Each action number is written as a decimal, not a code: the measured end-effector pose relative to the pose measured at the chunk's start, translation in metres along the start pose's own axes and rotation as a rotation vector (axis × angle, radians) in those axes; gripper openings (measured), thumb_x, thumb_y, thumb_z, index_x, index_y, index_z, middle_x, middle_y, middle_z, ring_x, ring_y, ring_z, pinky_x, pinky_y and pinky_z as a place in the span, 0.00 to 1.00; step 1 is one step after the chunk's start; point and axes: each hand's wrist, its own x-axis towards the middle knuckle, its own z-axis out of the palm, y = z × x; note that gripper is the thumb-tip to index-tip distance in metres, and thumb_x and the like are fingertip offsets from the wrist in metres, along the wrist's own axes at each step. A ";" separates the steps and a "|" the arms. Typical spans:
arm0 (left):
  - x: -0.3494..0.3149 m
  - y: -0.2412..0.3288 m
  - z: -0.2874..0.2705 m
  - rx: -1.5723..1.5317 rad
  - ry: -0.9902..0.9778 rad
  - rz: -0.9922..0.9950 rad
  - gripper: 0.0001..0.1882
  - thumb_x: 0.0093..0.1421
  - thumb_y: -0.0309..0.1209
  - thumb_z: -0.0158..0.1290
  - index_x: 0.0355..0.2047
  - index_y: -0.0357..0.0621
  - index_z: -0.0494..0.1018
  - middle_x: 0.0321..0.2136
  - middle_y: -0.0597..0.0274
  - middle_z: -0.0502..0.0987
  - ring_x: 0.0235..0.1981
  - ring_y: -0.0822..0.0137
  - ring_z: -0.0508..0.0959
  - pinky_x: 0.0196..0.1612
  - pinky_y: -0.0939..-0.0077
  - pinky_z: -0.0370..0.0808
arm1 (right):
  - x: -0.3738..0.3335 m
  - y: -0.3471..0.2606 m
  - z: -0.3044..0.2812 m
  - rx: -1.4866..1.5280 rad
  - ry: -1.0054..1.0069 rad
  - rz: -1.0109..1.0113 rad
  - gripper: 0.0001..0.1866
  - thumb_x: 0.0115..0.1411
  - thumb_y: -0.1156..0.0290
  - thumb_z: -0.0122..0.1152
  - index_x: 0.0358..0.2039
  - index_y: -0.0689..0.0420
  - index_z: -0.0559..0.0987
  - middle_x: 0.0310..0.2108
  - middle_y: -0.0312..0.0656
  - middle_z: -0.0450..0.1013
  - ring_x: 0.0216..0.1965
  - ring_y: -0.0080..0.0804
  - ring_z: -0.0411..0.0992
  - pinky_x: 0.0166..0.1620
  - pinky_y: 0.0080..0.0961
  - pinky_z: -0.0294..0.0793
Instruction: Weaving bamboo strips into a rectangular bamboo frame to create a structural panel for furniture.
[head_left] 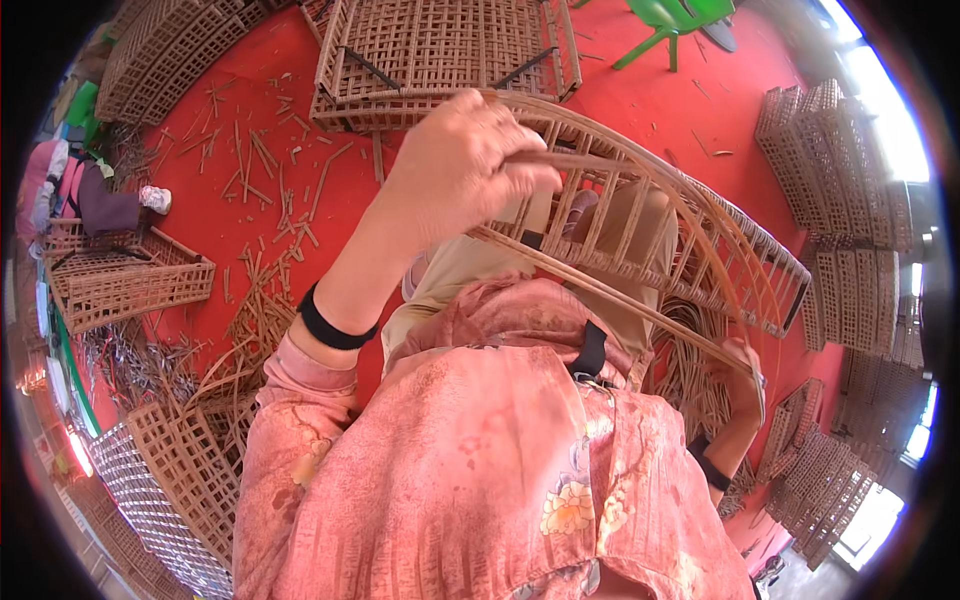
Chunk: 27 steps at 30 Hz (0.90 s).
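A long woven cane basket panel (765, 243), open like a ladder along its near side, lies slanted across my lap. At its far left rim, my left hand (470, 160) pinches a flat brown cane strip (600, 162) between thumb and fingers. The strip arcs over the panel to the right and down toward my other hand. Low on the right, beside a bundle of loose cane, my right hand (738, 368) is closed round cane strips; its fingertips are partly hidden. Thin straight strips (620, 297) run along the panel's near side toward that hand.
A larger woven basket (440, 45) stands just beyond the panel. Stacked woven baskets (840, 180) line the right, with a green plastic chair (675, 18) at the far side. Cane scraps (265, 150) litter the red floor (340, 215). Another basket (130, 285) sits left.
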 end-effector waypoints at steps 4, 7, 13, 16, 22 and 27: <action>-0.009 0.028 -0.005 -0.108 -0.188 0.055 0.16 0.52 0.41 0.67 0.34 0.43 0.82 0.26 0.60 0.77 0.30 0.59 0.77 0.36 0.66 0.74 | -0.036 -0.041 0.059 -0.051 -0.391 -0.094 0.21 0.56 0.67 0.69 0.47 0.65 0.80 0.35 0.42 0.81 0.33 0.26 0.78 0.37 0.22 0.77; 0.000 0.045 -0.036 -0.366 -0.138 -0.185 0.11 0.50 0.30 0.69 0.33 0.43 0.80 0.25 0.68 0.77 0.26 0.73 0.76 0.32 0.76 0.73 | -0.040 -0.061 0.090 0.081 -0.655 -0.173 0.23 0.56 0.72 0.70 0.51 0.66 0.78 0.41 0.44 0.81 0.38 0.26 0.78 0.42 0.22 0.78; -0.048 -0.068 -0.150 -1.103 0.560 -0.151 0.22 0.56 0.25 0.62 0.51 0.31 0.73 0.32 0.65 0.77 0.32 0.75 0.76 0.39 0.79 0.75 | -0.031 -0.088 0.130 0.144 -0.906 -0.206 0.24 0.57 0.75 0.69 0.54 0.67 0.76 0.48 0.46 0.78 0.44 0.28 0.78 0.48 0.24 0.77; -0.109 -0.125 -0.214 -1.441 0.734 -0.097 0.11 0.65 0.31 0.59 0.42 0.35 0.75 0.17 0.75 0.61 0.14 0.81 0.55 0.23 0.84 0.55 | -0.037 -0.097 0.135 0.079 -0.890 -0.307 0.22 0.59 0.72 0.69 0.52 0.66 0.77 0.46 0.44 0.79 0.43 0.25 0.77 0.47 0.23 0.76; -0.223 -0.201 -0.141 -1.173 1.071 -0.932 0.19 0.73 0.44 0.47 0.39 0.38 0.75 0.15 0.75 0.60 0.14 0.80 0.56 0.19 0.82 0.54 | -0.028 -0.115 0.179 -0.003 -0.195 -0.859 0.25 0.54 0.76 0.68 0.53 0.63 0.77 0.45 0.39 0.78 0.43 0.26 0.75 0.48 0.24 0.73; -0.301 -0.210 0.002 -1.277 1.023 -1.532 0.23 0.71 0.49 0.49 0.42 0.38 0.76 0.17 0.72 0.69 0.15 0.77 0.65 0.23 0.79 0.66 | -0.022 -0.119 0.212 -0.301 -0.265 -0.882 0.21 0.54 0.76 0.69 0.50 0.59 0.80 0.37 0.33 0.79 0.42 0.24 0.75 0.47 0.23 0.73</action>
